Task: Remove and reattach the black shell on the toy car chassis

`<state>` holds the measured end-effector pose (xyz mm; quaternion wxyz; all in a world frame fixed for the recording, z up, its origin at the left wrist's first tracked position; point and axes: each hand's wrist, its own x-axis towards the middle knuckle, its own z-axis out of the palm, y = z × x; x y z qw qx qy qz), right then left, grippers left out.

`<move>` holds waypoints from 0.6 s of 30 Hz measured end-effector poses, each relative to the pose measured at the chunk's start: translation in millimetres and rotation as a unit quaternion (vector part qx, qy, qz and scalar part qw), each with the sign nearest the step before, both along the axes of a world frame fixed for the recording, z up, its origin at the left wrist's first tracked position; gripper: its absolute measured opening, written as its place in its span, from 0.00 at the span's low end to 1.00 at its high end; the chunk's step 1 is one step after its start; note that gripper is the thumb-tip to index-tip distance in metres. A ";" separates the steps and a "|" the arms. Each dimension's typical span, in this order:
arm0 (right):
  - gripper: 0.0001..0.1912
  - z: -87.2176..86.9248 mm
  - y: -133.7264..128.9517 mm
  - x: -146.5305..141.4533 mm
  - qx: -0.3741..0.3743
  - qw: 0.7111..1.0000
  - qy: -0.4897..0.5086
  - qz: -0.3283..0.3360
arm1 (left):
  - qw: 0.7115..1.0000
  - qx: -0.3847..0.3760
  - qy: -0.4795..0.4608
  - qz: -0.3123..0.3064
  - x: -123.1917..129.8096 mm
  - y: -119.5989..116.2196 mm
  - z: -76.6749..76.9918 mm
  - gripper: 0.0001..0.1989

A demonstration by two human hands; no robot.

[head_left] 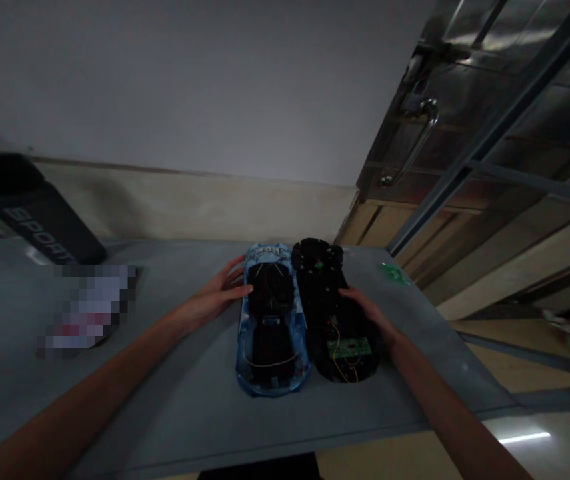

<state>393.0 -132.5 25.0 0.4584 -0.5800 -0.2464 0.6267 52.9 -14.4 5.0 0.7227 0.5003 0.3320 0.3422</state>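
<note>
A blue toy car body shell (301, 353) lies with its hollow inside facing up, showing black parts and a thin pale wire. My left hand (219, 297) grips its left side, the thumb over the edge and the fingers along the outside. Right beside the shell rests the black toy car chassis (315, 293), with a green circuit board (349, 347) and yellow wires near its close end. My right hand (372, 313) holds the chassis by its right edge; the thumb shows on top, while most of the other fingers are hidden.
Both car halves are on a grey table (189, 407). To the left lie a dark bottle (39, 220) marked SPORT and a blurred-out item (92, 307). A small green packet (395, 273) sits near the right edge. Behind are a wall (205, 207) and a metal door handle (419, 140).
</note>
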 end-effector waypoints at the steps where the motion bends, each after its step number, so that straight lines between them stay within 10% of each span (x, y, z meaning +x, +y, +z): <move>1: 0.13 0.4 -0.3 -0.2 0.004 1.000 0.002 0.007 | 1.000 -0.002 0.000 0.001 -0.1 0.0 0.0 0.52; 18: 0.12 -5.6 1.8 3.0 0.032 0.999 0.003 0.023 | 1.000 -0.001 0.006 0.006 0.2 -2.0 3.8 0.51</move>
